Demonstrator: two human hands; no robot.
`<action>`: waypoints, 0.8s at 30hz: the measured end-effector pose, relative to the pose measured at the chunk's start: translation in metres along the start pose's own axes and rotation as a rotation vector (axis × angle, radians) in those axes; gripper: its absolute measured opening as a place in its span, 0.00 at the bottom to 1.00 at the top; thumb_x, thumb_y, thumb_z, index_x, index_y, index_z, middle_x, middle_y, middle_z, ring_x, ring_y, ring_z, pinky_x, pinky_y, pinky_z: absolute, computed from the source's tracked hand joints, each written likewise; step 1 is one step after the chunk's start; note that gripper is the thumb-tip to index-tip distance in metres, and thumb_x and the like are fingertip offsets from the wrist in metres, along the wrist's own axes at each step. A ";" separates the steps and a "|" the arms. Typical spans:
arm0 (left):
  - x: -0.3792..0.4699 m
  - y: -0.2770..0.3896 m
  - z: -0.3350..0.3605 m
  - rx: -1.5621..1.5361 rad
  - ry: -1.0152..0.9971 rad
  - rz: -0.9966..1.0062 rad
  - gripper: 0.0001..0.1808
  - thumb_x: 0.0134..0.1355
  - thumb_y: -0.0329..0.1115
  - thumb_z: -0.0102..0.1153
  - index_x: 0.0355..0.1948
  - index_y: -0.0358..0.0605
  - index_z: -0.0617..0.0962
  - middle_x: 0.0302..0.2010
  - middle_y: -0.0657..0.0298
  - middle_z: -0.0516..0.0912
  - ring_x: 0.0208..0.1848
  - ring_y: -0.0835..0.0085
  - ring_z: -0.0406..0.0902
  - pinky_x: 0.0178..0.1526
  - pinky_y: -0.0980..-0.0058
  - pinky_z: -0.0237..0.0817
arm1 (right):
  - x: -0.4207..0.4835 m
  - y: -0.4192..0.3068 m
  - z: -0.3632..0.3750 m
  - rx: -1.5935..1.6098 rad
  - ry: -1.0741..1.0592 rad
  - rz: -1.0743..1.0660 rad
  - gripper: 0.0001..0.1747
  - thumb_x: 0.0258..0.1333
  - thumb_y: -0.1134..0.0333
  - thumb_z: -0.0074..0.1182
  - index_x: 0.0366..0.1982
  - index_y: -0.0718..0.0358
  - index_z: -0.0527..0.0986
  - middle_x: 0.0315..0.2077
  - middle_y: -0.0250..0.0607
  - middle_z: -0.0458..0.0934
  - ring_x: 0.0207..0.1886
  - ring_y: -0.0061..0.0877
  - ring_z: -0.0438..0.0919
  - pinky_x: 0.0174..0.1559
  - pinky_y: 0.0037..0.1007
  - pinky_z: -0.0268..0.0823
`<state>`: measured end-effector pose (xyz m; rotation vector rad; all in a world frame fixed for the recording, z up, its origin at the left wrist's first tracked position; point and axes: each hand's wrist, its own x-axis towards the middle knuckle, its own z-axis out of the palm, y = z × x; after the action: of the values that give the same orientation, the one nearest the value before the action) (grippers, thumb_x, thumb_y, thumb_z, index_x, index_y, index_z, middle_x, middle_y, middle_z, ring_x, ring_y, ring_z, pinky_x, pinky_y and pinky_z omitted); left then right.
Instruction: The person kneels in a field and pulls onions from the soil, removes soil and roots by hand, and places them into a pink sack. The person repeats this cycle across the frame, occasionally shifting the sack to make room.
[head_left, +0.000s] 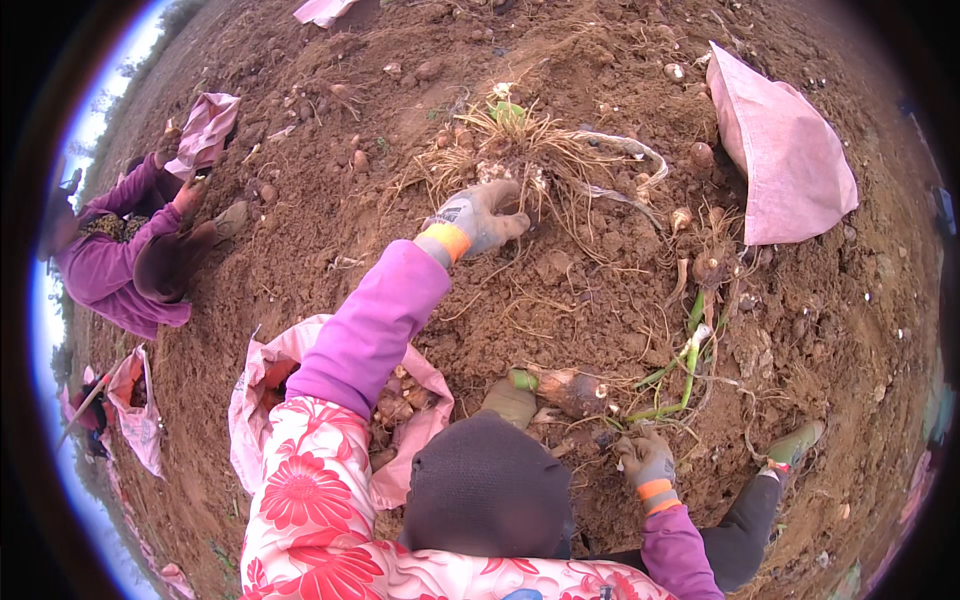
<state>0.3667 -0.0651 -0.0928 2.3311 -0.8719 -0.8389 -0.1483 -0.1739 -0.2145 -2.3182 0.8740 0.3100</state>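
Observation:
My left hand (481, 214), in a grey glove with an orange cuff, reaches to the near edge of an uprooted plant clump (525, 146) with a mass of tan roots. Its thumb and forefinger are apart; some fingers are hidden against the clump. My right hand (648, 456), gloved alike, is low beside my bent leg with curled fingers. Close to those fingertips are a small dark object (604, 439) and green stalks (686, 375); whether the hand grips either is unclear. A thick brown corm (574, 391) with a green cut end lies between my boots.
An open pink woven sack (431, 375) holding corms stands by my left leg. Another pink sack (784, 150) lies at right. Loose corms (701, 155) and dried leaf strips (626, 142) dot the brown soil. A co-worker (127, 240) in purple sits at left near a pink sack (206, 131).

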 end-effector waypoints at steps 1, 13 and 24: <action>0.031 0.018 -0.007 0.105 0.093 0.031 0.41 0.63 0.51 0.66 0.73 0.45 0.68 0.70 0.47 0.73 0.71 0.55 0.72 0.72 0.62 0.63 | 0.000 -0.001 -0.002 0.050 0.050 -0.035 0.17 0.54 0.62 0.63 0.47 0.52 0.84 0.52 0.45 0.83 0.51 0.49 0.80 0.54 0.43 0.72; 0.076 -0.017 0.042 0.650 0.262 -0.005 0.24 0.58 0.40 0.62 0.59 0.63 0.81 0.63 0.69 0.78 0.72 0.61 0.65 0.73 0.47 0.51 | 0.001 -0.014 -0.018 0.270 0.016 0.073 0.17 0.56 0.61 0.63 0.48 0.52 0.84 0.52 0.48 0.82 0.56 0.46 0.80 0.60 0.43 0.71; -0.150 -0.168 0.120 0.687 0.057 -0.242 0.23 0.50 0.48 0.68 0.48 0.56 0.86 0.56 0.56 0.82 0.66 0.51 0.72 0.71 0.54 0.58 | 0.018 -0.023 -0.023 0.195 -0.030 0.127 0.22 0.58 0.60 0.64 0.54 0.57 0.81 0.53 0.50 0.83 0.55 0.46 0.81 0.58 0.42 0.72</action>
<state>0.2596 0.1240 -0.2265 3.0886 -0.9751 -0.6189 -0.1197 -0.1846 -0.1938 -2.0790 0.9934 0.2986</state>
